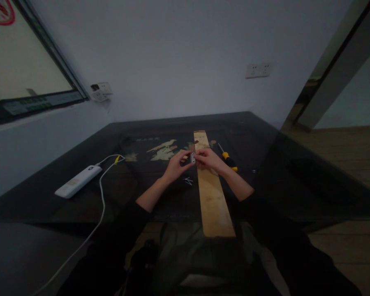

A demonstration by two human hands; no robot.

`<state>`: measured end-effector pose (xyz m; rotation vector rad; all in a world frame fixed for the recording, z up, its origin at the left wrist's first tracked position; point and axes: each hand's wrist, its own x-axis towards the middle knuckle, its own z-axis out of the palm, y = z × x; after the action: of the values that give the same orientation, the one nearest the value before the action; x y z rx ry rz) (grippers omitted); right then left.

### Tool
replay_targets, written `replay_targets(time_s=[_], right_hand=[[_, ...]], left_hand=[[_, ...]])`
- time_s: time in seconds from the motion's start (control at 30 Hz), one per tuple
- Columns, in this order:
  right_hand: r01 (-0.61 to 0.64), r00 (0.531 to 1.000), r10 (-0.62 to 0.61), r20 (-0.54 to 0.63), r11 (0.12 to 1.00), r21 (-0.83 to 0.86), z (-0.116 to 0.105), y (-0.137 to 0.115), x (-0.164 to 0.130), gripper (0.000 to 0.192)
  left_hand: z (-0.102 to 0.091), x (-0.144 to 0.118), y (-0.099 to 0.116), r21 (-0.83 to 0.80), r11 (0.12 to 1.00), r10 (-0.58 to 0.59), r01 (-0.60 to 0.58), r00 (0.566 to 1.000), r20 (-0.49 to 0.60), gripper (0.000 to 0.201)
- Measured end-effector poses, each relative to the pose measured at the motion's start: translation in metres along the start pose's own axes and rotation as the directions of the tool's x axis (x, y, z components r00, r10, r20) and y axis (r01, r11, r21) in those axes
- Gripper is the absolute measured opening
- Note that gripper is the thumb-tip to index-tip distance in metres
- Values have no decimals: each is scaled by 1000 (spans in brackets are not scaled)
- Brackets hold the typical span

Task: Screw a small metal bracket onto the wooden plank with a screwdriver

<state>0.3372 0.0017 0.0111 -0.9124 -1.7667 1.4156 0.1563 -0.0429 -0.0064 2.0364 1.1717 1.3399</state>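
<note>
A long pale wooden plank lies lengthwise on the dark glass table, its near end over the table's front edge. My left hand and my right hand meet at the plank's left edge, both pinching a small silver metal piece that looks like a hinge. Several small screws lie on the glass just left of the plank, below my left hand. A yellow-handled screwdriver rests on the table right of my right hand.
A white power bank with a white cable lies at the table's left. The cable runs off the front edge. A white wall with sockets stands behind. Wooden floor lies to the right.
</note>
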Motion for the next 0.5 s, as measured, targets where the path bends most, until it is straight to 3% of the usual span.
replay_targets(time_s=[0.13, 0.2, 0.3, 0.37, 0.5], right_hand=[[31, 999, -33, -21, 996, -86, -3, 3, 1, 21], [60, 989, -88, -122, 973, -221, -8, 6, 4, 19], [57, 923, -230, -308, 874, -483, -19, 14, 10, 11], [31, 880, -302, -368, 807, -589, -27, 20, 14, 13], [-79, 864, -266, -427, 766, -638, -38, 30, 19, 28]], left_hand=[[3, 1, -5, -102, 993, -54, 52, 998, -14, 42], [5, 2, -10, -180, 978, -107, 103, 994, -12, 42], [10, 3, -20, -280, 943, -177, 181, 983, 41, 39], [14, 3, -27, -293, 933, -193, 211, 977, 88, 37], [20, 1, -31, -240, 938, -211, 252, 960, 185, 35]])
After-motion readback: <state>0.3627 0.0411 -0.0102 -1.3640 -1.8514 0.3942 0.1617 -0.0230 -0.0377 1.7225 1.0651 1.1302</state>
